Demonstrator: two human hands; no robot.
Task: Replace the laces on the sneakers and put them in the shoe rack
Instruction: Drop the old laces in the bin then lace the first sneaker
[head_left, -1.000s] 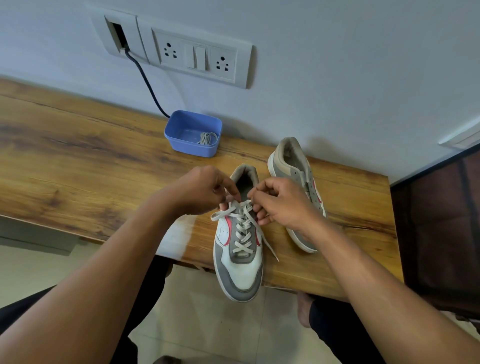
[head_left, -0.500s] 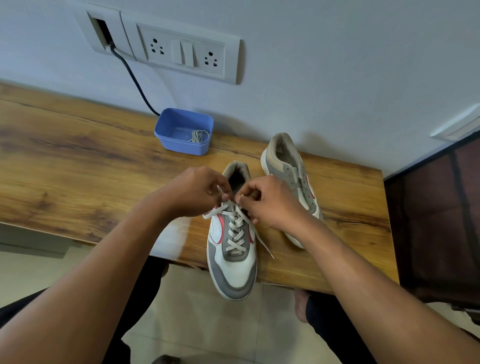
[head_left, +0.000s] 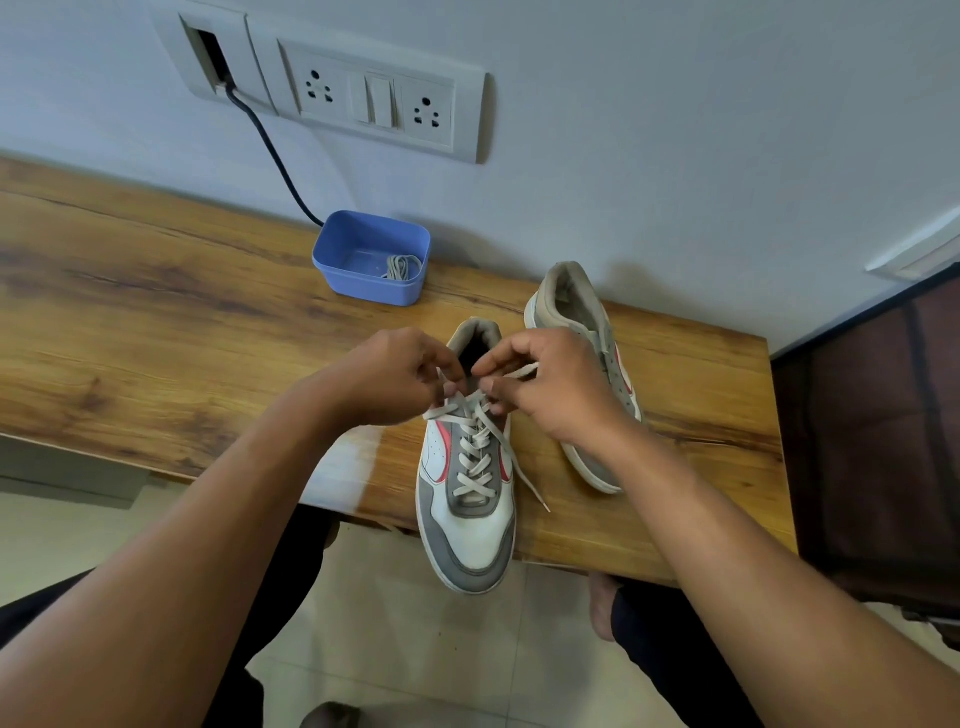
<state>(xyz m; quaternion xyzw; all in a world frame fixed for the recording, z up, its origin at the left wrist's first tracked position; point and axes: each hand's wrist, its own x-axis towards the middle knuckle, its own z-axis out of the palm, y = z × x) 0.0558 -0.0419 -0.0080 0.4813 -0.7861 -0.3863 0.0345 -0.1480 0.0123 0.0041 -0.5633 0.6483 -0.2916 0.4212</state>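
Note:
A white and grey sneaker (head_left: 470, 525) with red trim lies on the wooden table (head_left: 156, 332), its toe past the front edge. A pale lace (head_left: 475, 457) crisscrosses its eyelets; one loose end trails down to the right. My left hand (head_left: 395, 376) pinches the lace at the top left of the tongue. My right hand (head_left: 545, 379) pinches the other lace end at the top right. The second sneaker (head_left: 576, 312) lies behind my right hand, with no lace visible, partly hidden by that hand.
A blue plastic tub (head_left: 371, 257) holding a coiled grey lace (head_left: 400, 267) stands near the wall. A socket panel (head_left: 374, 98) and a black cable (head_left: 270, 150) are on the wall. A dark fabric unit (head_left: 878, 441) stands at the right of the table.
Both hands stay at the top eyelets; the fingers have shifted slightly and a lace end now sticks out to the right past my right thumb. The view has drifted a little.

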